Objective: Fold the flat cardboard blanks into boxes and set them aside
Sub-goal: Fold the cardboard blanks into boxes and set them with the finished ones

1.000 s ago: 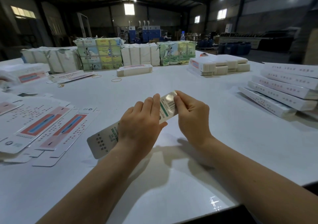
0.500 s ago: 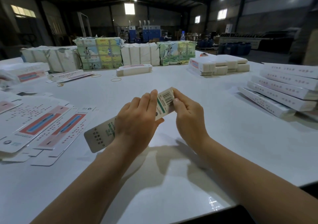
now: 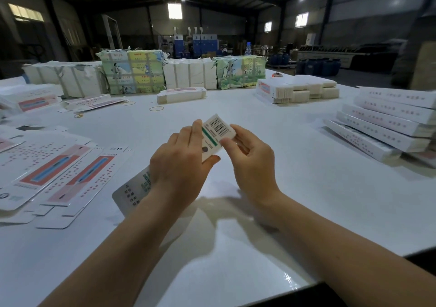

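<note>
White tabletop (image 3: pixel 271 127) is filling most of the frame; at centre the left hand (image 3: pixel 179 165) is gripping a long box (image 3: pixel 215 132) while the right hand (image 3: pixel 250 158) is pinching its barcoded end, seemingly closing it. Finished boxes (image 3: pixel 387 122) are stacking at right; flat blanks (image 3: pixel 59 170) are waiting at left, so plenty remains.

Long narrow carton (image 3: pixel 212 139) held above table (image 3: pixel 259 236) centre, tilted, barcode end raised away from near edge, printed grey end low. Flat blanks (image 3: pixel 59 172) fanned along left edge. Folded boxes (image 3: pixel 387 120) stacked by right edge.
</note>
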The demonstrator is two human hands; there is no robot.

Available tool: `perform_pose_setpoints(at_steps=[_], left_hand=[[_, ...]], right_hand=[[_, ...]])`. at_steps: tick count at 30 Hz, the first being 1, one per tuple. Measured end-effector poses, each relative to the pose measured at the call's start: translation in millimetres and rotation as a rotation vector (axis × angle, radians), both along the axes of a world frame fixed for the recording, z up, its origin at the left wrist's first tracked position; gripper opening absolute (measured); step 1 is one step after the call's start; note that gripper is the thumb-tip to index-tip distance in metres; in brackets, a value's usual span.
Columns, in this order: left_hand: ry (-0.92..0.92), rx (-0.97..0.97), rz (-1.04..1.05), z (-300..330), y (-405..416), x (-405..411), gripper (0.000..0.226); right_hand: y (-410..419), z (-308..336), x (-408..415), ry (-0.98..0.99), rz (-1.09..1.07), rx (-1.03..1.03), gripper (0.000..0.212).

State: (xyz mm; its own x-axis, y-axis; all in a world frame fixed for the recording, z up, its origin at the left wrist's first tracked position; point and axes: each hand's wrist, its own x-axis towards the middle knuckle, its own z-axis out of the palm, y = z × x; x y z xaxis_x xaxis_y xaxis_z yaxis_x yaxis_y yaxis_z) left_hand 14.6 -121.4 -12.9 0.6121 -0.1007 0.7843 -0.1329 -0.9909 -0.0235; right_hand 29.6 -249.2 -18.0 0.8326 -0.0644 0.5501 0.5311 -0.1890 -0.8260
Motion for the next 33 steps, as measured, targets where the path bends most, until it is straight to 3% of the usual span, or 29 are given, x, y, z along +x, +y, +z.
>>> perform_pose_setpoints(at_steps=[7,12,18,28,33], left_hand=[[0.015,-0.035,0.001,1.6,-4.3,-4.4,0.068],[0.001,-0.045,-0.015,3.1,-3.3,-5.8,0.069],[0.03,0.048,0.014,2.6,-6.6,-5.4,0.074],[0.097,0.053,0.019,0.1,-11.4,-4.9,0.074],[0.151,0.011,-0.01,-0.8,7.2,-1.5,0.068]], right_hand=[[0.5,-3.5,-1.9,-0.058,0.005,0.048,0.021],[-0.8,3.7,-0.2,0.136,0.193,0.35,0.019],[-2.8,5.3,4.9,0.152,0.11,0.377,0.016],[-4.1,-5.2,5.4,0.043,0.053,0.267,0.022],[-2.4,-8.9,6.4,0.011,0.021,-0.098,0.007]])
